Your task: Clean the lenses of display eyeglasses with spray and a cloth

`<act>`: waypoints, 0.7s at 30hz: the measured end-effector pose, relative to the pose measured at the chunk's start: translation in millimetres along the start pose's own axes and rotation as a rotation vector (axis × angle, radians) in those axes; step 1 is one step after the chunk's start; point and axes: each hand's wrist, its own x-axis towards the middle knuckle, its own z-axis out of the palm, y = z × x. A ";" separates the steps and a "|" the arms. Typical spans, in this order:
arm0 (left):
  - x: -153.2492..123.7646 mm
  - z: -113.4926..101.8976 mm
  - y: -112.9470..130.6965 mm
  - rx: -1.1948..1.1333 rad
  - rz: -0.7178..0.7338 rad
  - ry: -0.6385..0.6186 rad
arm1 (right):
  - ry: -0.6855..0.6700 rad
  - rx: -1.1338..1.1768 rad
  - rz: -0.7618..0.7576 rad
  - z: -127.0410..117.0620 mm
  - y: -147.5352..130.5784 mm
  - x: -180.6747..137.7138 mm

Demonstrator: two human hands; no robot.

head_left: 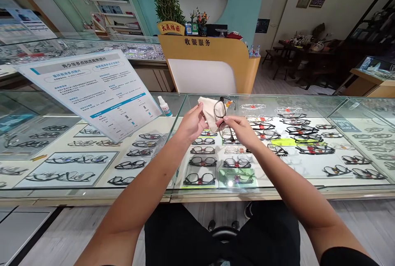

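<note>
My left hand [195, 123] is closed on a cream cleaning cloth [208, 109], which hangs from the fingers just left of the glasses. A pair of dark-framed glasses [219, 110] is in my right hand [239, 129], pinched near the bridge. The frame is turned on its side, one lens above the fingers and one below, with a temple sticking out to the right. Cloth and upper lens overlap in view; whether they touch I cannot tell. Both hands are above the glass display counter [179, 194].
A white spray bottle [164, 107] stands on the counter, left of my hands. Farther left a printed sheet [92, 89] is propped at a slant. Several rows of eyeglasses [202, 161] lie under the glass. Behind the counter is a wooden cashier desk [212, 50].
</note>
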 end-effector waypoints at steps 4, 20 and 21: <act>1.6 -4.2 6.3 0.016 -0.036 -0.047 | 0.008 -0.004 0.001 -1.8 1.3 1.2; 2.0 -2.7 9.1 0.008 -0.064 -0.202 | 0.106 -0.109 0.026 -6.7 -1.1 1.5; 2.9 -3.0 8.8 -0.008 -0.061 -0.194 | 0.110 -0.112 0.029 -6.7 -1.3 1.4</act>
